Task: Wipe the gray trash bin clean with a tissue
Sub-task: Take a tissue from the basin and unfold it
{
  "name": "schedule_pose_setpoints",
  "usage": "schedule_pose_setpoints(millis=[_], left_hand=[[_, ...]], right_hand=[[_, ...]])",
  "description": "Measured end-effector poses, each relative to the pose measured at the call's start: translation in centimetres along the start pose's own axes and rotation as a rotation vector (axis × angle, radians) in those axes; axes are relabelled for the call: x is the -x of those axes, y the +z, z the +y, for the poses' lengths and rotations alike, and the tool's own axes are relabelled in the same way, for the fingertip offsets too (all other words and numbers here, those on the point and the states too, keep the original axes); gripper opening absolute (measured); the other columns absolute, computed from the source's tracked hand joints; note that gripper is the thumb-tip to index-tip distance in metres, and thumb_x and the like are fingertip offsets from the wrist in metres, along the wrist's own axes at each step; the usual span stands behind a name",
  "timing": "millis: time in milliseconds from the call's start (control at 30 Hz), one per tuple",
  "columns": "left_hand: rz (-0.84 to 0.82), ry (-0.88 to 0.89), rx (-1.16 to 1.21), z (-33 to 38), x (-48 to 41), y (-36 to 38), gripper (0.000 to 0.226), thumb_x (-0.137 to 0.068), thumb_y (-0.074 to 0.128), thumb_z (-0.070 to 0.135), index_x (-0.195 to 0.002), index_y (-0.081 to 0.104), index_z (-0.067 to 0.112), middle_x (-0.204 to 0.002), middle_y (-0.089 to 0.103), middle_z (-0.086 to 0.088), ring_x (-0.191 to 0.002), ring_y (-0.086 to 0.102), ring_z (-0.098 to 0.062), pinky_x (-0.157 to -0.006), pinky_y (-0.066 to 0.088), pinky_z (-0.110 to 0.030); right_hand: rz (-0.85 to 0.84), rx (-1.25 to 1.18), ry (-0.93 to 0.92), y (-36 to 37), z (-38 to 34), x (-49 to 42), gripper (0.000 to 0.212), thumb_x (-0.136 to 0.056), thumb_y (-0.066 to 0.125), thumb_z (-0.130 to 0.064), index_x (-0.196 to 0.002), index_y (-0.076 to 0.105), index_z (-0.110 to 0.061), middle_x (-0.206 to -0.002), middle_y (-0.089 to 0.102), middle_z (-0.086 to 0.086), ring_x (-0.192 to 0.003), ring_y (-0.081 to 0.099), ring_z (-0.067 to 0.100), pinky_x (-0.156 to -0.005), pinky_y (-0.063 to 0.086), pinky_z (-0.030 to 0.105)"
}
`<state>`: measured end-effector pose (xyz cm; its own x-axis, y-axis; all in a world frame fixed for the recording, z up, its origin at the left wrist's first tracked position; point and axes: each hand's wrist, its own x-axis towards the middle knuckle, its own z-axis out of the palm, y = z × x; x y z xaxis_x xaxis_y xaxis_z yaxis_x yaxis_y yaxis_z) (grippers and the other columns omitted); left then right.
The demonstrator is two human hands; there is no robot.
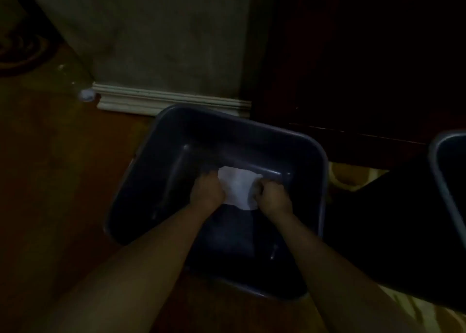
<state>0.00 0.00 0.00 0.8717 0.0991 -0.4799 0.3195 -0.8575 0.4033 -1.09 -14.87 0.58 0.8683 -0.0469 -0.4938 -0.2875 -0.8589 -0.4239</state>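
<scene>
A gray rectangular trash bin stands on the floor in dim light, its opening facing up at me. Both of my arms reach down inside it. A white tissue is stretched between my hands near the bin's bottom. My left hand grips the tissue's left edge. My right hand is closed on its right edge. The tissue seems to lie against the bin's inner floor, though the darkness hides the contact.
A second gray bin shows at the right edge. A white baseboard and pale wall stand just behind the bin, with a small white crumpled ball on the brown floor at its left end. Dark furniture fills the upper right.
</scene>
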Motion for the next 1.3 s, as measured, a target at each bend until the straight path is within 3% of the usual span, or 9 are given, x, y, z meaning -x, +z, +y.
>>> schedule_pose_setpoints(millis=[167,300,533,700,833,933,1100,1200,1300], left_hand=[[0.038,-0.062,0.193,0.6,-1.5,0.8,0.041,-0.092,0.044,0.018,-0.129,0.045,0.002,-0.137,0.043,-0.021,-0.123,0.043,-0.034,-0.103,0.039,-0.041],[0.034,-0.083,0.334,0.6,-1.3,1.0,0.034,-0.092,0.045,0.018,-0.121,0.051,0.002,-0.127,0.056,-0.018,-0.112,0.055,-0.03,-0.089,0.045,-0.033],[0.057,0.061,0.27,2.0,-0.5,-1.2,0.022,-0.089,0.047,0.014,-0.106,0.06,0.012,-0.115,0.064,-0.013,-0.092,0.056,-0.022,-0.07,0.039,-0.026],[0.063,0.188,0.402,4.8,1.2,-5.8,0.01,-0.081,0.055,0.003,-0.09,0.059,0.007,-0.097,0.06,-0.012,-0.088,0.057,-0.026,-0.07,0.048,-0.03],[-0.034,0.201,0.539,7.4,3.6,-8.7,0.018,-0.079,0.063,0.006,-0.094,0.056,0.012,-0.078,0.062,-0.006,-0.068,0.059,-0.017,-0.05,0.05,-0.024],[0.012,0.212,0.688,10.4,5.7,-10.1,0.021,-0.085,0.057,0.005,-0.104,0.051,0.012,-0.083,0.059,-0.008,-0.065,0.056,-0.015,-0.057,0.05,-0.029],[0.026,0.462,0.771,18.3,11.5,-12.8,0.01,-0.089,0.052,0.014,-0.098,0.058,0.016,-0.084,0.064,-0.002,-0.07,0.06,-0.012,-0.056,0.053,-0.022],[-0.023,0.59,0.796,22.8,15.7,-13.3,0.005,-0.089,0.053,0.017,-0.088,0.057,0.021,-0.083,0.064,0.0,-0.069,0.061,-0.011,-0.054,0.053,-0.021],[-0.07,0.614,0.724,25.9,19.2,-12.1,0.013,-0.088,0.052,0.011,-0.097,0.058,0.017,-0.089,0.064,-0.002,-0.072,0.061,-0.012,-0.055,0.053,-0.021]], right_hand=[[0.111,-0.024,0.033,1.8,-1.0,-0.9,0.035,-0.092,0.05,-0.013,-0.124,0.046,0.0,-0.128,0.05,0.02,-0.113,0.052,0.031,-0.092,0.045,0.035],[0.111,-0.092,0.083,2.2,-1.2,0.4,0.03,-0.094,0.042,-0.012,-0.122,0.045,-0.002,-0.125,0.055,0.019,-0.11,0.055,0.032,-0.086,0.045,0.035],[0.203,-0.12,0.008,-1.7,-0.9,2.2,0.026,-0.093,0.042,-0.011,-0.109,0.061,-0.004,-0.112,0.063,0.017,-0.101,0.059,0.031,-0.08,0.048,0.033],[0.425,-0.548,-0.109,-6.4,-2.8,5.0,0.024,-0.096,0.041,-0.014,-0.077,0.053,-0.019,-0.071,0.057,-0.007,-0.064,0.053,0.009,-0.044,0.036,0.009],[0.584,-0.681,-0.244,-11.6,-4.8,8.4,0.013,-0.094,0.044,-0.012,-0.101,0.055,-0.014,-0.08,0.056,-0.007,-0.068,0.053,0.003,-0.049,0.041,0.011],[0.682,-0.719,-0.287,-15.8,-5.4,11.3,0.018,-0.094,0.044,-0.012,-0.108,0.056,-0.013,-0.087,0.057,-0.002,-0.071,0.057,0.009,-0.053,0.046,0.017],[0.666,-0.672,-0.325,-23.4,-3.4,16.2,0.022,-0.09,0.046,-0.013,-0.106,0.06,-0.017,-0.089,0.062,-0.003,-0.074,0.061,0.01,-0.062,0.055,0.026],[0.691,-0.66,-0.313,-27.3,-0.2,19.4,0.02,-0.091,0.045,-0.014,-0.103,0.061,-0.017,-0.087,0.062,-0.001,-0.075,0.061,0.009,-0.061,0.052,0.023],[0.728,-0.621,-0.262,-29.9,4.2,22.5,0.016,-0.091,0.049,-0.018,-0.1,0.062,-0.015,-0.089,0.062,0.0,-0.077,0.058,0.009,-0.056,0.043,0.019]])
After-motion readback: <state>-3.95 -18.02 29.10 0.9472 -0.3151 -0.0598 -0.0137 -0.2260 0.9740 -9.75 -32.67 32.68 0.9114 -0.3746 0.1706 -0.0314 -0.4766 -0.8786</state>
